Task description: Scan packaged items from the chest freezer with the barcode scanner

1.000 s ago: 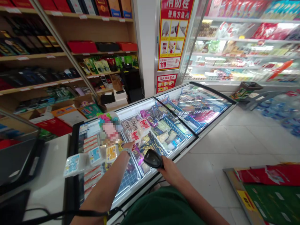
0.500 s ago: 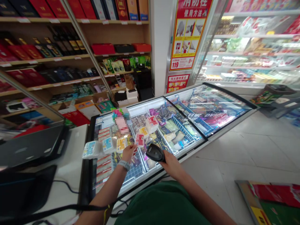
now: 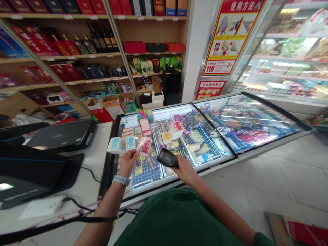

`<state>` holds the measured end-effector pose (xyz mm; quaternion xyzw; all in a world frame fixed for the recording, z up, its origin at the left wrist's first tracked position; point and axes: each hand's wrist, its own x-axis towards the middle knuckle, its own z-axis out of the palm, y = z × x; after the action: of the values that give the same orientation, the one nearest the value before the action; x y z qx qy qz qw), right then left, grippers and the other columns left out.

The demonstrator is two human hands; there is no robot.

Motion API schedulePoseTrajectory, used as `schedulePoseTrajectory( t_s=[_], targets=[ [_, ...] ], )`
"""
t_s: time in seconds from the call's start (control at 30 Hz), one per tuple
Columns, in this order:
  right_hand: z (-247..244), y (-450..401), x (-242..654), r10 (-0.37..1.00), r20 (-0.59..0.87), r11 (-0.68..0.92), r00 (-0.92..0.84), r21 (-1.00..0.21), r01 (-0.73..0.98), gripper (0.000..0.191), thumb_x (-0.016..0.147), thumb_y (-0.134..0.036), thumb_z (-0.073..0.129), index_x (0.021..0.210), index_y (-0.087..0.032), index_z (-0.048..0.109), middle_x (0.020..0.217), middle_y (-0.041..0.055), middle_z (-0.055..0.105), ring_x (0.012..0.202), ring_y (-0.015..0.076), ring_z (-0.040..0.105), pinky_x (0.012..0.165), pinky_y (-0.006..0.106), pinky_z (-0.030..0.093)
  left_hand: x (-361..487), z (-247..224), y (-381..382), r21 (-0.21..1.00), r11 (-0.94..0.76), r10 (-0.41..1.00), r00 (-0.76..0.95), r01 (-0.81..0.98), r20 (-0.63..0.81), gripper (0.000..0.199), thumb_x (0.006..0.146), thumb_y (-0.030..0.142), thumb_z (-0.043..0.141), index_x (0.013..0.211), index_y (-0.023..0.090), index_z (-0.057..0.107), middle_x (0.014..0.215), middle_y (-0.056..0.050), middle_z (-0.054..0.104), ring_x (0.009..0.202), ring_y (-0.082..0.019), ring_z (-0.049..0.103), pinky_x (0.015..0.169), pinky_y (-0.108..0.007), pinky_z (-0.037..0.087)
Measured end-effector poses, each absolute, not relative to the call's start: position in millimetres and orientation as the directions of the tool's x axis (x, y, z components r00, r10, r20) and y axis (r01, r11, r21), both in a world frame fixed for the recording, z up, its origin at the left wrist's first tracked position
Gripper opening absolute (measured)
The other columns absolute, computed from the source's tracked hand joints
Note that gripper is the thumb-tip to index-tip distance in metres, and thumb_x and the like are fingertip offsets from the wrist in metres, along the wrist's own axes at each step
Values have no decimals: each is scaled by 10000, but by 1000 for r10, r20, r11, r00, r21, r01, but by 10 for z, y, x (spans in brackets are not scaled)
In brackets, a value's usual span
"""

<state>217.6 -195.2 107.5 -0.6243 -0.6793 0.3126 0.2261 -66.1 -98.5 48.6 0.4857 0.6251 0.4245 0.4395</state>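
My left hand, with a grey watch band at the wrist, pinches the edge of a clear plastic pack with a red label. That pack is over the freezer's glass top, beside two blue-labelled packs; whether it rests on anything is unclear. A black handheld barcode scanner is gripped in my right hand, its head pointing left toward the pack. Farther back on the glass lie a yellow-labelled pack and a small stack topped by a red-labelled pack.
The chest freezer holds wire baskets of bagged goods under its glass. On the left, a counter carries a black machine and cables. Shelves of bottles and boxes stand behind; a box sits on the floor at right.
My left hand has carried the red-labelled pack leftward to the row of packs, covering the spot where a yellow-labelled pack showed. The camera has turned left; the scanner stays in my right hand.
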Motion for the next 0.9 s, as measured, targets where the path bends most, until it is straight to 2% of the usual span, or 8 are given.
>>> schedulePoseTrajectory(
  t_s=[0.13,0.33,0.9],
  targets=[
    [1121,-1964,2156,988,-83,30,-127,-714,700,224,838,-149,619,1054,-162,563,1039,103,660,978,238,613,836,312,418,-730,511,-1004,959,134,983,-154,248,-97,437,650,515,729,914,172,666,836,-49,728,782,-194,663,709,-286,522],
    [1108,-1981,2177,990,-78,27,-118,-714,700,250,837,-153,627,1079,-163,563,1070,108,657,992,238,612,846,316,419,-744,497,-997,952,112,986,-149,286,-71,388,665,471,707,912,173,679,805,-31,723,748,-180,657,716,-275,512],
    [1078,-1959,2234,990,-95,9,-106,-703,711,220,855,-175,627,1061,-162,550,1055,110,660,983,241,613,832,311,420,-621,588,-996,945,129,985,-145,300,-89,322,669,412,698,888,176,674,773,-30,713,711,-170,637,687,-272,506]
  ],
)
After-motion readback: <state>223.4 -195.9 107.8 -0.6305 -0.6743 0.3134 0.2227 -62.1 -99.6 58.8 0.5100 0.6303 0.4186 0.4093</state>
